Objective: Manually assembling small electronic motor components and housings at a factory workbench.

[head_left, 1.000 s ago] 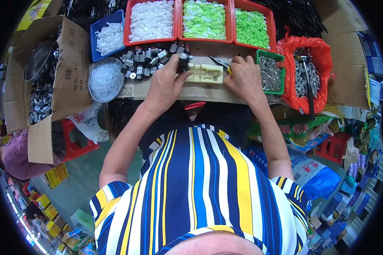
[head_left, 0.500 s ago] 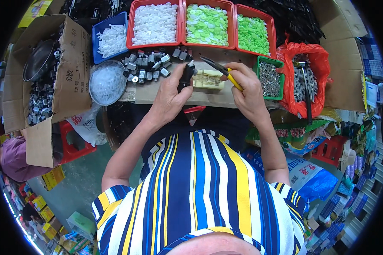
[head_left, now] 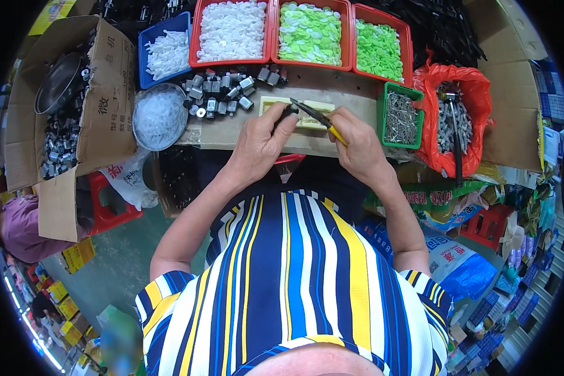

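Observation:
Between the thumb and fingers of my left hand (head_left: 259, 143) is a small black plastic part (head_left: 286, 113), mostly covered by the hand. My right hand (head_left: 360, 144) grips pliers (head_left: 315, 114) with dark jaws and yellow handles. The plier tips point left, close to the black part; whether they touch it I cannot tell. Beneath both hands a cream-coloured block (head_left: 271, 102) with recesses lies on the cardboard-covered bench (head_left: 229, 135). Small silver motors (head_left: 212, 105) are heaped just beyond my left hand.
Red trays of white parts (head_left: 232, 31), green-white discs (head_left: 310, 31) and green pieces (head_left: 377, 50) line the back. A blue tray (head_left: 143, 62) and round bowl (head_left: 160, 117) stand left. A green tray of metal pins (head_left: 401, 117) and a red bag (head_left: 437, 150) with a hammer (head_left: 455, 135) are right.
My left hand has moved slightly toward me and turned, so the black part and its white tip are now less visible. The pliers have come lower, toward the part.

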`<state>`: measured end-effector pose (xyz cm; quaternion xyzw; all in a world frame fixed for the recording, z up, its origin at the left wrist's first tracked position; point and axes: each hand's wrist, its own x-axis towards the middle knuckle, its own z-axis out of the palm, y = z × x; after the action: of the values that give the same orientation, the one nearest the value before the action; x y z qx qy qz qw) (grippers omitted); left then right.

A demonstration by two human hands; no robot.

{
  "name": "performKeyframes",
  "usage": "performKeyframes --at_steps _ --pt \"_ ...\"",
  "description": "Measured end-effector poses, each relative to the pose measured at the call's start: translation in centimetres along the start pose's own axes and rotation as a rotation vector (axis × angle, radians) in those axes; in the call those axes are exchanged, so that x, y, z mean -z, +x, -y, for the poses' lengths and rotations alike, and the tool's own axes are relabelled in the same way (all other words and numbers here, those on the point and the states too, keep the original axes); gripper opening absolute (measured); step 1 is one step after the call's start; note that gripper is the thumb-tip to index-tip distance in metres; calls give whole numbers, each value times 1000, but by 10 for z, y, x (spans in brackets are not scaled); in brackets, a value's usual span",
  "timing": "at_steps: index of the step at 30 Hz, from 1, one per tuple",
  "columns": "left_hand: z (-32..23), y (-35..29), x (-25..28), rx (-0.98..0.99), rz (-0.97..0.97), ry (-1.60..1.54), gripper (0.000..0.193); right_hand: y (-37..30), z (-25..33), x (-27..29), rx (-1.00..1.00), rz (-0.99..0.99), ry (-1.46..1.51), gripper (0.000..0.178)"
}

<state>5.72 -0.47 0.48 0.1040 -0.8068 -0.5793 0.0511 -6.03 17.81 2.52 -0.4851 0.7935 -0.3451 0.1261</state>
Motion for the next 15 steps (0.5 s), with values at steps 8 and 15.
performKeyframes --at_steps 8,15 --pt "-8 -4 10 435 417 -906 42 -13 -3 7 57 84 26 9" --pt "3 -8 17 391 646 -1378 42 -9 15 4 60 77 39 11"
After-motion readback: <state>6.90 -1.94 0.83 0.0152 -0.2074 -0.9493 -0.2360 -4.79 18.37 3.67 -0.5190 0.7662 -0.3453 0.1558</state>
